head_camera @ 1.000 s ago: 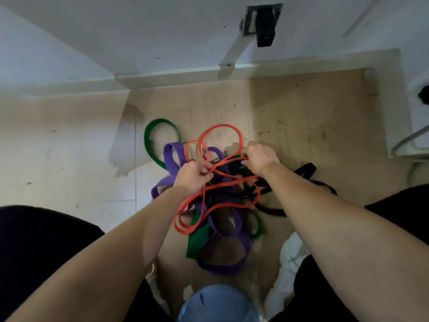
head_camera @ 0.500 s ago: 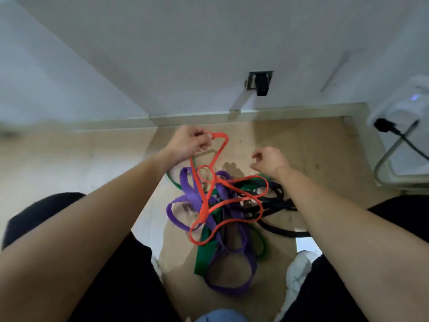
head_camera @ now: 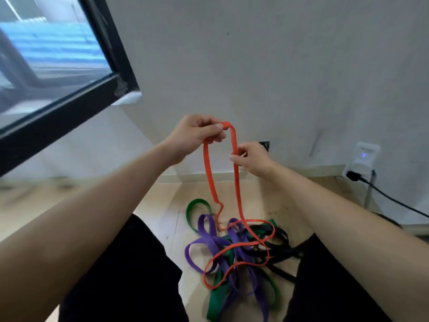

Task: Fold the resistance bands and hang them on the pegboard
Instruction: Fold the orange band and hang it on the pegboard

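My left hand (head_camera: 197, 133) pinches the top loop of an orange resistance band (head_camera: 209, 173) and holds it up in front of the wall. My right hand (head_camera: 251, 159) grips the band's right strand just below and to the right. The orange band hangs down and its lower part still lies looped on a tangled pile on the floor. That pile holds a purple band (head_camera: 209, 242), a green band (head_camera: 195, 210) and a black band (head_camera: 278, 247). No pegboard is in view.
A dark-framed window (head_camera: 69, 98) fills the upper left. A white wall stands ahead, with a wall socket (head_camera: 264, 145) behind my right hand. A white device (head_camera: 362, 159) with a black cable (head_camera: 394, 201) sits at the right. My dark-clothed legs flank the pile.
My left hand has lifted the orange band's top loop well above the pile. My right hand has risen and taken hold of the band's right strand. The view has tilted up toward the wall and window.
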The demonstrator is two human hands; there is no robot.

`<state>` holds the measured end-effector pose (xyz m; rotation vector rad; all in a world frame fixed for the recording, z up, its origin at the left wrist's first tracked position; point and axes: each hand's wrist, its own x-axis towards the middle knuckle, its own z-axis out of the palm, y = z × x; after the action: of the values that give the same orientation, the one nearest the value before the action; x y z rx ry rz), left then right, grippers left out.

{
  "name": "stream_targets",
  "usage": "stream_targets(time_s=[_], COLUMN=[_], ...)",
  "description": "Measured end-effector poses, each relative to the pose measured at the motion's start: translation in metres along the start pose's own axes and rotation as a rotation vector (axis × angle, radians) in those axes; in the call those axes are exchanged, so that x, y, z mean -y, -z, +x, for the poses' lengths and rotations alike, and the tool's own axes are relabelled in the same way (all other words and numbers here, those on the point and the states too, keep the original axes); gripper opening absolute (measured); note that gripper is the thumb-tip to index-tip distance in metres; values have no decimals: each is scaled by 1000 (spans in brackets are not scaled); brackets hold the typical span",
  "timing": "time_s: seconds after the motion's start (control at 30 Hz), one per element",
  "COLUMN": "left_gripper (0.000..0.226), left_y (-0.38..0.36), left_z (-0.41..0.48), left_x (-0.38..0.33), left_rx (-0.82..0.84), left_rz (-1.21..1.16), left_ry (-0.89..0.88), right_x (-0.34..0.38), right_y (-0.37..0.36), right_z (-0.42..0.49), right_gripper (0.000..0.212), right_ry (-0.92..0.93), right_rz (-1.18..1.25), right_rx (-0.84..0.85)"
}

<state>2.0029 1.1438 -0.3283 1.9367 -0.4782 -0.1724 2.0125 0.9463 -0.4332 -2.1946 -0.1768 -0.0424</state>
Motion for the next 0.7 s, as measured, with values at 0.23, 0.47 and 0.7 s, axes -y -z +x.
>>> stream_targets(time_s=[0.23,0.47,0.7], left_gripper=[18,19,13], left_y=[22,61,80], left_z=[-11,20,66], left_x=[-57,-90,-77], left_rx=[-111,-260,-405], left_rz=[-72,-324,-435], left_ry=[-70,-85,-94], right_x=[24,1,-60], right_y=[44,42,-6], right_z=[-7,-13,-34], right_gripper=[11,16,11], right_ry=[0,-176,-340], right_rz=[35,-139,-128], right_rx=[-21,119,188])
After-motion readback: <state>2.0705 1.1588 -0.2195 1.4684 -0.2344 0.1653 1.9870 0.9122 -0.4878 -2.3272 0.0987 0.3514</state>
